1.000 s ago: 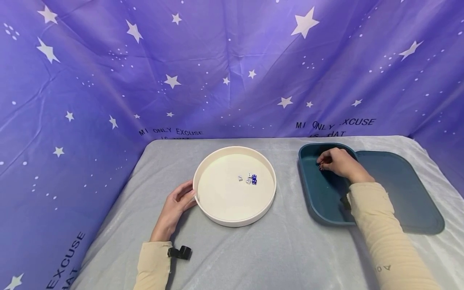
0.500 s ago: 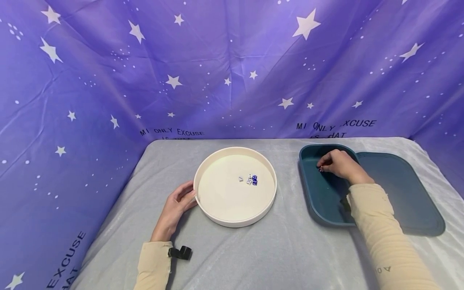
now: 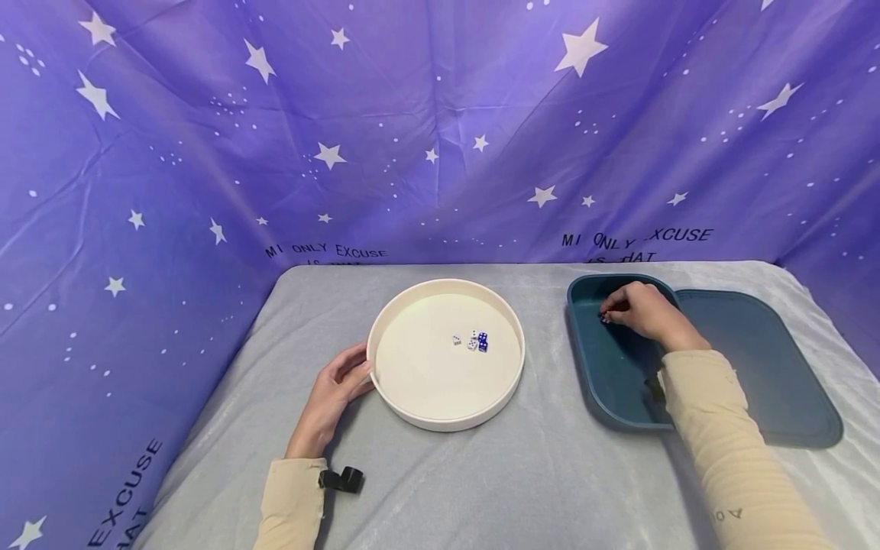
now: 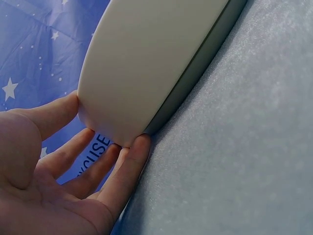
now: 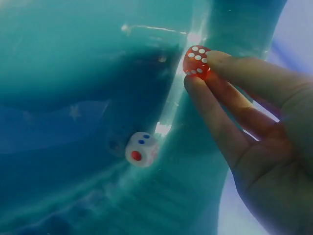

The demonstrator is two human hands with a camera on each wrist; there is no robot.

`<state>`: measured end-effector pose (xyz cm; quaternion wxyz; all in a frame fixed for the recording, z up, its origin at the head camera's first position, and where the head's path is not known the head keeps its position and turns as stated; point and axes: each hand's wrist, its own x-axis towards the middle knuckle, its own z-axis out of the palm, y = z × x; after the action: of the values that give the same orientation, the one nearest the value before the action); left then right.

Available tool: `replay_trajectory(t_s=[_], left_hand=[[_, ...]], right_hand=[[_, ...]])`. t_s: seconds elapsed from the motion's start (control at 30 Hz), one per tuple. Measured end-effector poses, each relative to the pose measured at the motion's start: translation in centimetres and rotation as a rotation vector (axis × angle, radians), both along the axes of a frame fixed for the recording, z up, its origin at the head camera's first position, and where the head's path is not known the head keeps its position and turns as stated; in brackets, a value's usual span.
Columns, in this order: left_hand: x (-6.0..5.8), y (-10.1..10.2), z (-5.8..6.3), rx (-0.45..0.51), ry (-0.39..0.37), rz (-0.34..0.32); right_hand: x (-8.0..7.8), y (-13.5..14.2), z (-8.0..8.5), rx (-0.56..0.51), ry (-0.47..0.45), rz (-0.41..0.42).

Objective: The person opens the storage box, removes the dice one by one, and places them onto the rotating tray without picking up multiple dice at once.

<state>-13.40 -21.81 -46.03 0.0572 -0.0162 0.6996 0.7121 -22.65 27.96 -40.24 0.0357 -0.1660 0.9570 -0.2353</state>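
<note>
My right hand (image 3: 642, 309) reaches into the teal container (image 3: 587, 367). In the right wrist view its thumb and fingertips pinch a red translucent die (image 5: 196, 61) with white pips. A white die (image 5: 142, 149) with blue and red pips lies below that hand on the container's floor. My left hand (image 3: 337, 386) holds the left side of the round cream tray (image 3: 440, 397), with its thumb at the rim and its fingertips along the outer wall (image 4: 146, 63). Inside the tray sit several small dice: white dice (image 3: 472, 344) and two blue dice (image 3: 483, 346).
Partly beneath the container, a flat teal lid (image 3: 777, 367) lies to its right. A grey plush cloth (image 3: 522, 473) covers the table. Purple star-printed fabric (image 3: 385, 137) hangs behind and on both sides. A black wrist camera (image 3: 344, 480) sits at the left sleeve.
The right hand's fingertips shift very slightly with the die, staying inside the container. The left hand, the tray and its dice stay put; the head view tilts a little.
</note>
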Motion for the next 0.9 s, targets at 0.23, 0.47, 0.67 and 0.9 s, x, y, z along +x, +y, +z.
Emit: replay_trajectory(t_s=[0.23,0.47,0.67,0.9], left_hand=[[0.0,0.1,0.1,0.020,-0.010,-0.015],[0.0,0.0,0.0,0.034,-0.012,-0.016],[0.0,-0.2,-0.2,0.011,0.008,-0.014],[0.0,-0.1,-0.2,0.022,0.008,-0.015]], right_hand=[[0.4,-0.8,1.3,-0.018,0.030,-0.021],[1.0,-2.1,3.0,-0.057,0.066,0.004],[1.6,-3.4,4.1,-0.063,0.108,0.019],[2.2,-4.6,4.5,-0.080,0.214,0.050]])
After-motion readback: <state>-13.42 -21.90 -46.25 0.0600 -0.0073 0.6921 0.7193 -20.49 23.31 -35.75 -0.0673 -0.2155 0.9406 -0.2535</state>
